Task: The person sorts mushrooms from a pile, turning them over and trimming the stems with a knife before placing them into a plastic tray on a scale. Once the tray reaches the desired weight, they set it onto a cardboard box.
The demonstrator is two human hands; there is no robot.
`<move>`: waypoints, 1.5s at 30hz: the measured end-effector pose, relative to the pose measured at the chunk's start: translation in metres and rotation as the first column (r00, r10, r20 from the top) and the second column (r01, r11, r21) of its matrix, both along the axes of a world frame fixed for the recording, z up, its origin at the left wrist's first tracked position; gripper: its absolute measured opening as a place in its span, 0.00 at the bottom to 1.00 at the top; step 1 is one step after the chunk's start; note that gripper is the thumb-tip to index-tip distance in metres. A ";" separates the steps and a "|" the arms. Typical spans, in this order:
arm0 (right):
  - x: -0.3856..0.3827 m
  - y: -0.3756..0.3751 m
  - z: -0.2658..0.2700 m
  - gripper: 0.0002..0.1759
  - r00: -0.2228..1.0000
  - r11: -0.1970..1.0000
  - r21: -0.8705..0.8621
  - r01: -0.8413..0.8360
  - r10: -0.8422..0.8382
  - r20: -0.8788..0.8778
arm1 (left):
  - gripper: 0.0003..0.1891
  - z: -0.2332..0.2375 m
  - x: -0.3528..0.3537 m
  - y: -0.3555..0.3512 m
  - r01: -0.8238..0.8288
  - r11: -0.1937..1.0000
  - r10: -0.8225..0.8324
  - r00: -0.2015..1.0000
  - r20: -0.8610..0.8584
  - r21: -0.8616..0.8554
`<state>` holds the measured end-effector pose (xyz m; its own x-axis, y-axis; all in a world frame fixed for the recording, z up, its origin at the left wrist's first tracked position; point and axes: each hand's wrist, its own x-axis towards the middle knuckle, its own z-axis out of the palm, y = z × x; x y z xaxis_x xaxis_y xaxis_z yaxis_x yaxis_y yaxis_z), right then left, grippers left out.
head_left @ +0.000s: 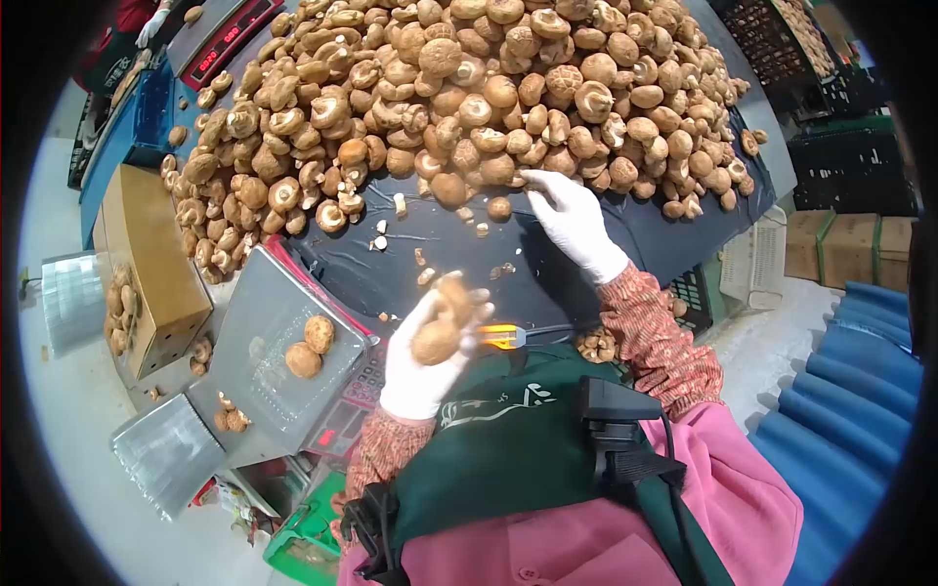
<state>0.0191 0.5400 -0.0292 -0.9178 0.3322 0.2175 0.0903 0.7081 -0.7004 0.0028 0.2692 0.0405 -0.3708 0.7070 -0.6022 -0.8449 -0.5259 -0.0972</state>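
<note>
A large pile of brown mushrooms (440, 88) covers the far part of the dark tabletop (391, 264). My gloved left hand (430, 347) holds brown mushrooms (437, 342), slightly blurred, near the table's front edge. Right beside its fingers lies an orange utility knife (501, 336). Gloved too, my right hand (569, 215) reaches to the near edge of the pile, its thumb and fingers apart, with nothing visible between them. A single mushroom (499, 208) and small stem pieces lie near its fingertips. Two mushrooms (304, 359) rest on the clear tray of the scale (264, 342) at the left.
At the left stand a cardboard box (147, 273) with mushrooms and stacks of clear trays (168, 454). A green crate (308, 537) is below. Another scale (223, 49) and a co-worker's gloved hand (151, 27) show upper left. Black crates (852, 166) and boxes stand right.
</note>
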 end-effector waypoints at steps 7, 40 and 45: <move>-0.071 -0.032 -0.014 0.26 0.963 0.899 0.415 -0.141 0.027 0.269 | 0.25 -0.017 0.009 0.001 0.140 0.967 -0.210 0.910 -0.358 -0.213; -0.203 -0.004 0.040 0.35 0.988 0.850 0.505 0.149 -0.144 -0.049 | 0.27 -0.037 0.009 -0.001 0.159 0.943 -0.268 0.883 -0.385 -0.294; -0.170 -0.004 0.065 0.36 0.982 0.746 -0.640 -0.186 0.166 -0.093 | 0.26 -0.028 0.006 -0.006 0.121 0.955 -0.238 0.858 -0.455 -0.270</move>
